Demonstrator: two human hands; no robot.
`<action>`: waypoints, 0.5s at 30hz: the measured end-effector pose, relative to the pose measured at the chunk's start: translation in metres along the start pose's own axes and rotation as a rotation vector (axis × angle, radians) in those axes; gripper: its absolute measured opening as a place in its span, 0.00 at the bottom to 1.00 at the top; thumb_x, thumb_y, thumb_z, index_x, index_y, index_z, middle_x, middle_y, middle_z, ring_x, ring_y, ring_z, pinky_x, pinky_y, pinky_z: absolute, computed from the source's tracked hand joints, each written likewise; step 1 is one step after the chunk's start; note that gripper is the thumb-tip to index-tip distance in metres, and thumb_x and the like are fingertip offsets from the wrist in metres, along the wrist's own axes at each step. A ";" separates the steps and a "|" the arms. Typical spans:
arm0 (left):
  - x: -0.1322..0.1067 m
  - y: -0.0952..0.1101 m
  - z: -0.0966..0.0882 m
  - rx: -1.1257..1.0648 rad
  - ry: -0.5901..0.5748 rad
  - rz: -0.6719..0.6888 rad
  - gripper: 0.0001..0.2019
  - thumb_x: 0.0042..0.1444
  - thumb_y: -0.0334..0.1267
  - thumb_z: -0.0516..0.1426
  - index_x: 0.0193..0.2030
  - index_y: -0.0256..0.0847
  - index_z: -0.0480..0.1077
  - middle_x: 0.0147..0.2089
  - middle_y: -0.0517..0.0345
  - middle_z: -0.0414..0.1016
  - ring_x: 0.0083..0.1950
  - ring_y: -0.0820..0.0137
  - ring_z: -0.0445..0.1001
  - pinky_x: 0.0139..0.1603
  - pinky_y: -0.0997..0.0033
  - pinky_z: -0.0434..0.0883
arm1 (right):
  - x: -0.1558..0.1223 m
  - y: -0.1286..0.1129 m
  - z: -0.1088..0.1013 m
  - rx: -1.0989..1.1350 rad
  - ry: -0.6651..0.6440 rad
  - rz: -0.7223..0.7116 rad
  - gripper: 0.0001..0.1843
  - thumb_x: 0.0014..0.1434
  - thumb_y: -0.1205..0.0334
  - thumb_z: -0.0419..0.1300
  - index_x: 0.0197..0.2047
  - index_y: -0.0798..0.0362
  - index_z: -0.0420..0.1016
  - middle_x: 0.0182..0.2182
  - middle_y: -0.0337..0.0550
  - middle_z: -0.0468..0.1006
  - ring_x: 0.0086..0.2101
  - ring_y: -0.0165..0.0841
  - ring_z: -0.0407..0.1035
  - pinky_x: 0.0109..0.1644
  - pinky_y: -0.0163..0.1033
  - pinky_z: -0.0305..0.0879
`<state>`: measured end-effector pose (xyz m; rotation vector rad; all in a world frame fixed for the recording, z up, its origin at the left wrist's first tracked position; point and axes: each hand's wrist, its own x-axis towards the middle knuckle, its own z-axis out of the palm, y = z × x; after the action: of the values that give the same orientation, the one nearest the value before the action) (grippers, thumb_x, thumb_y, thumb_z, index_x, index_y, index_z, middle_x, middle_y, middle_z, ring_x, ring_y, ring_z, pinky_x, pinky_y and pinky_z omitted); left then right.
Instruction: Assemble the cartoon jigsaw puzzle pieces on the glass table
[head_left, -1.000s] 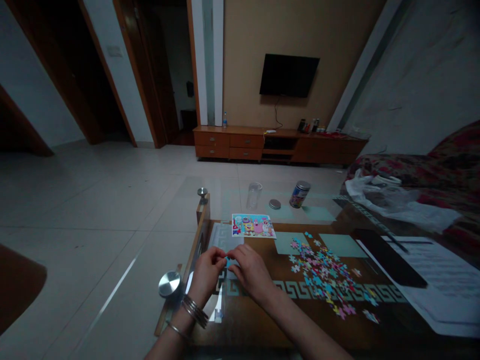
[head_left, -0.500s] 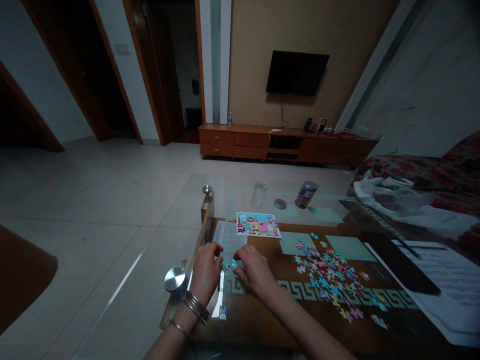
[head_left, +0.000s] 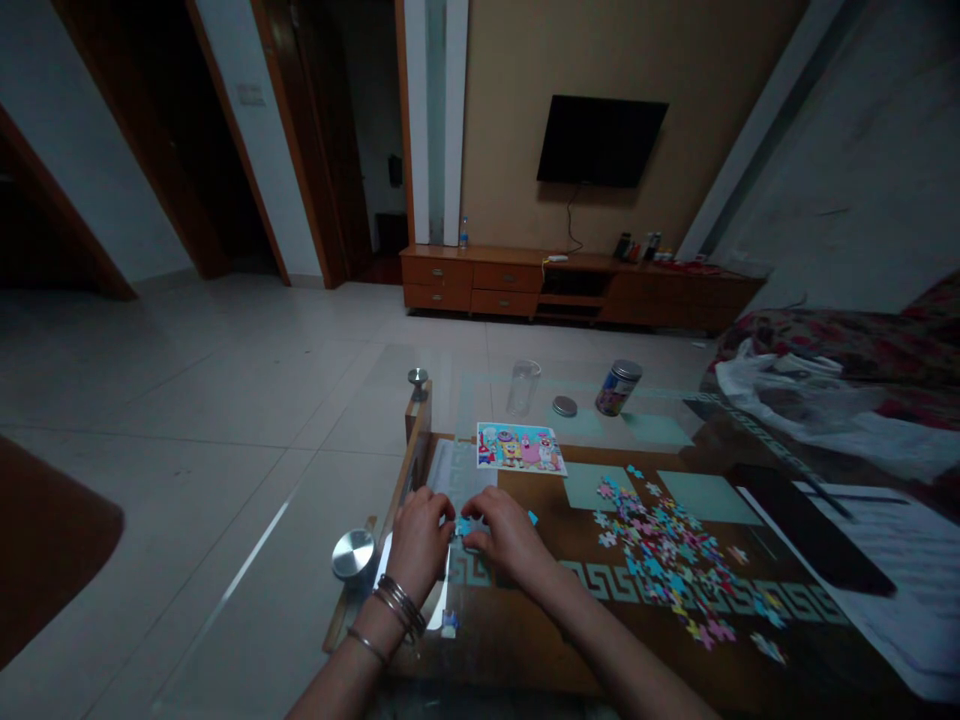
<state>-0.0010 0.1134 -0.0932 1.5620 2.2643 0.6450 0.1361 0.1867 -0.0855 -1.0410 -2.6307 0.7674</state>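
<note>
Low over the left end of the glass table, my left hand (head_left: 422,532) and my right hand (head_left: 508,530) are pinched close together. Between their fingertips are light-blue jigsaw puzzle pieces (head_left: 464,526), touching or nearly so; the fingers partly cover them. A small blue piece (head_left: 533,518) shows just beyond my right hand. Nearer to me, by my left wrist with its bangles, lies a blue and white piece (head_left: 449,624). To the right spreads a loose pile of colourful puzzle pieces (head_left: 675,555). Beyond my hands lies a cartoon picture card (head_left: 520,449).
A clear jar (head_left: 523,388), a round metal lid (head_left: 565,406) and a printed can (head_left: 619,388) stand at the table's far side. On the right are a dark phone-like slab (head_left: 817,540), papers (head_left: 892,570) and a plastic bag (head_left: 817,400). A metal knob (head_left: 353,554) sits at the left edge.
My hands have drawn closer together, and the pieces in their fingertips, apart before, now meet or nearly meet. The blue piece beyond my right hand shows more. The view has shifted slightly.
</note>
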 end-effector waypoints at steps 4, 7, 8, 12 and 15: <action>0.000 0.001 -0.001 0.015 -0.006 0.001 0.05 0.54 0.27 0.57 0.34 0.39 0.72 0.40 0.55 0.70 0.48 0.65 0.68 0.49 0.68 0.62 | 0.000 0.003 0.004 0.023 0.027 -0.005 0.09 0.53 0.67 0.66 0.40 0.55 0.77 0.39 0.47 0.76 0.43 0.38 0.69 0.47 0.39 0.62; 0.000 0.002 -0.002 0.019 -0.009 0.003 0.05 0.54 0.27 0.57 0.34 0.39 0.72 0.40 0.55 0.70 0.47 0.65 0.68 0.48 0.68 0.62 | -0.001 0.002 0.005 0.018 0.067 0.012 0.07 0.54 0.68 0.65 0.38 0.55 0.78 0.37 0.46 0.76 0.41 0.36 0.69 0.46 0.38 0.62; -0.001 0.002 -0.002 0.020 -0.008 0.003 0.05 0.54 0.27 0.56 0.34 0.39 0.72 0.40 0.54 0.70 0.47 0.65 0.68 0.48 0.68 0.62 | -0.001 0.000 0.005 0.013 0.072 0.016 0.06 0.54 0.68 0.65 0.38 0.55 0.78 0.37 0.46 0.76 0.41 0.36 0.69 0.46 0.37 0.62; 0.000 0.001 -0.001 0.021 -0.002 0.001 0.05 0.54 0.27 0.56 0.34 0.39 0.72 0.40 0.54 0.70 0.47 0.65 0.68 0.48 0.68 0.62 | -0.001 -0.011 0.000 -0.058 0.038 -0.009 0.05 0.56 0.70 0.63 0.37 0.55 0.79 0.37 0.47 0.77 0.42 0.37 0.69 0.45 0.36 0.62; 0.001 0.000 0.001 0.024 0.000 -0.002 0.05 0.54 0.27 0.56 0.34 0.39 0.72 0.40 0.55 0.71 0.47 0.65 0.68 0.49 0.67 0.62 | 0.001 -0.019 0.001 -0.179 0.025 -0.024 0.07 0.59 0.71 0.59 0.35 0.56 0.79 0.37 0.48 0.77 0.41 0.38 0.69 0.44 0.37 0.62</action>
<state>-0.0008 0.1143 -0.0939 1.5707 2.2811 0.6191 0.1243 0.1749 -0.0759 -1.0530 -2.7253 0.5170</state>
